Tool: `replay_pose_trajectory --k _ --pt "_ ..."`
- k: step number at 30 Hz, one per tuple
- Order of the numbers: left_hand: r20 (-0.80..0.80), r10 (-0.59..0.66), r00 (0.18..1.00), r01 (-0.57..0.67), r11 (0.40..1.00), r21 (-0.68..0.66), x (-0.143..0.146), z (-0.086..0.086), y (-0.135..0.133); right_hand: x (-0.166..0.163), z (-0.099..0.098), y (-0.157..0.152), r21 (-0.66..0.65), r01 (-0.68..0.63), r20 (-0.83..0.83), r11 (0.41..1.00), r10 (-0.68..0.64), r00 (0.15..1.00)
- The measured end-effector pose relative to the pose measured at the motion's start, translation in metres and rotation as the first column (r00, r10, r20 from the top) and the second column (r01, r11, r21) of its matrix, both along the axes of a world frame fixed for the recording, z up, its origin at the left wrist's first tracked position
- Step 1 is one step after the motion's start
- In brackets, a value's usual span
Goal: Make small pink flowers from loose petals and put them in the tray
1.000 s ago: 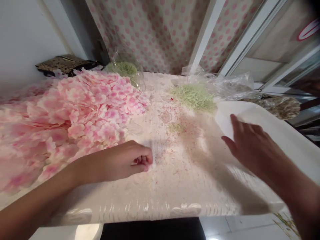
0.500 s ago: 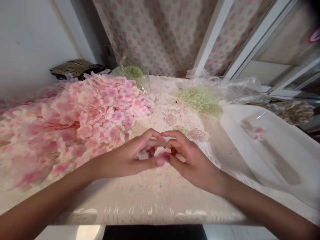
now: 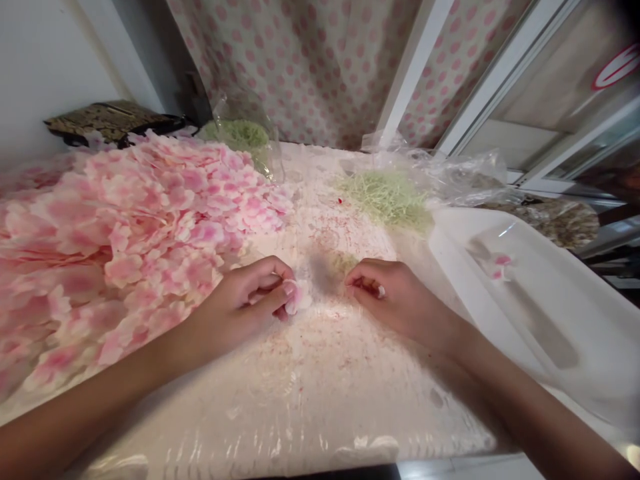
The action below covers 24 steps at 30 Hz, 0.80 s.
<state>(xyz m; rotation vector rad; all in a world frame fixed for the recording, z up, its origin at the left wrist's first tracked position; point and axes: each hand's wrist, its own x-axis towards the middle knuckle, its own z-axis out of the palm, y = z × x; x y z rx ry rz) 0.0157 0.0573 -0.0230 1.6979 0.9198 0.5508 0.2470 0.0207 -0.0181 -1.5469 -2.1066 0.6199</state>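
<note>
L hand (image 3: 245,293), ctr-left of frame, pinches pink petal (image 3: 295,299) w/ thumb & fingers; petal lies toward R hand (image 3: 397,293), ctr-right, apart, fingers curled, contents unclear. Petal's long axis: can't tell.

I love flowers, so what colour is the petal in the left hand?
The petal in the left hand is pale pink, clearest in the head view.

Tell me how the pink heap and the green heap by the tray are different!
The pink heap has broad petals; the green heap has thin, tangled strands. The pink heap is much bigger than the green heap. The pink heap sits by the left hand, the green heap beside the tray. Both lie on the table.
</note>
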Motion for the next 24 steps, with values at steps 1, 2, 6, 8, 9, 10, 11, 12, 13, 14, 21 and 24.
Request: replay_pose_trajectory --k 1,2,6,8,9,10,11,12,13,14,21,24 --pt "-0.017 0.003 1.0 -0.003 1.0 0.007 0.0 -0.001 0.0 -0.002 -0.004 0.0 0.033 -0.009 0.019 0.999 0.008 1.0" --pt "-0.03 0.012 0.999 -0.011 1.0 0.017 -0.001 -0.002 0.0 -0.005 -0.008 0.0 0.073 -0.018 0.039 0.997 0.015 0.999" --pt "-0.051 0.034 0.998 -0.032 0.999 0.027 0.0 -0.004 0.0 -0.014 -0.023 0.006 0.244 -0.087 0.226 0.966 0.031 0.974" --pt "-0.044 0.033 0.998 -0.033 0.999 0.009 0.001 -0.005 -0.001 -0.017 -0.028 0.011 0.308 -0.127 0.355 0.943 0.01 0.935" --pt "-0.037 0.034 0.999 -0.034 0.999 0.002 0.001 -0.005 -0.001 -0.018 -0.03 0.013 0.338 -0.136 0.399 0.931 -0.011 0.917" --pt "-0.03 0.035 0.999 -0.035 0.999 -0.003 0.001 -0.006 -0.002 -0.018 -0.031 0.014 0.36 -0.137 0.426 0.923 -0.032 0.904" --pt "-0.024 0.035 0.999 -0.035 0.999 -0.005 0.002 -0.007 -0.003 -0.018 -0.031 0.015 0.377 -0.133 0.438 0.917 -0.05 0.897" --pt "-0.02 0.035 0.999 -0.036 0.999 -0.004 0.001 -0.007 -0.004 -0.018 -0.031 0.016 0.387 -0.129 0.443 0.913 -0.062 0.894" --pt "-0.018 0.034 0.999 -0.034 0.999 -0.001 0.001 -0.007 -0.004 -0.017 -0.031 0.017 0.39 -0.129 0.444 0.912 -0.064 0.894" --pt "-0.017 0.031 0.999 -0.031 1.0 0.004 0.001 -0.007 -0.005 -0.016 -0.031 0.017 0.387 -0.134 0.442 0.912 -0.056 0.895" --pt "0.006 0.038 0.999 -0.038 0.998 0.04 0.002 -0.003 -0.007 -0.011 -0.033 0.017 0.374 -0.17 0.418 0.912 -0.002 0.909" --pt "0.005 0.04 0.999 -0.04 0.998 0.052 0.002 -0.003 -0.008 -0.014 -0.031 0.016 0.378 -0.164 0.411 0.911 -0.006 0.911"
